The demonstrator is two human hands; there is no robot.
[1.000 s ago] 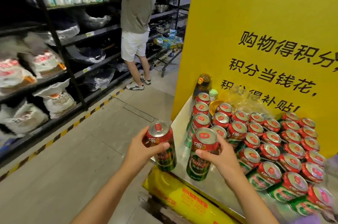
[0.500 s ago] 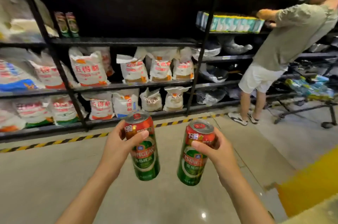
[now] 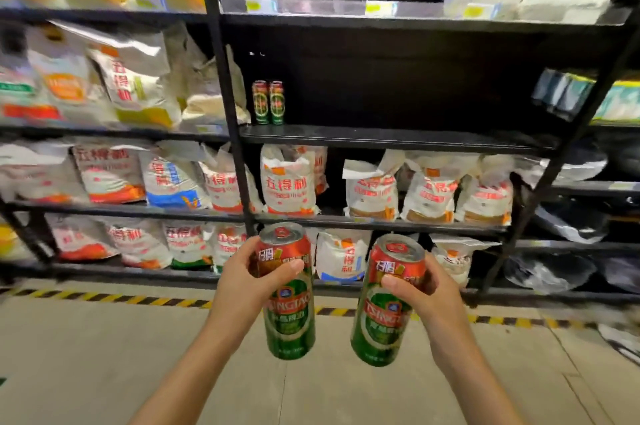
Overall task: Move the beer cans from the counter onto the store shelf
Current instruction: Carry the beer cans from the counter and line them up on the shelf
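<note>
Green cans carried upright toward the shelf [image 3: 381, 139]

Left hand [image 3: 249, 286] grips one can [image 3: 289, 313], right hand [image 3: 420, 296] grips another can [image 3: 384, 320], likely joining two shelved cans [image 3: 269, 102].

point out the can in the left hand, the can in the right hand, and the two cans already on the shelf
left-hand beer can [image 3: 290, 317], head view, green label on its body
right-hand beer can [image 3: 381, 327], head view, green label on its body
two shelved beer cans [image 3: 268, 102], head view, where the pair meets
</note>
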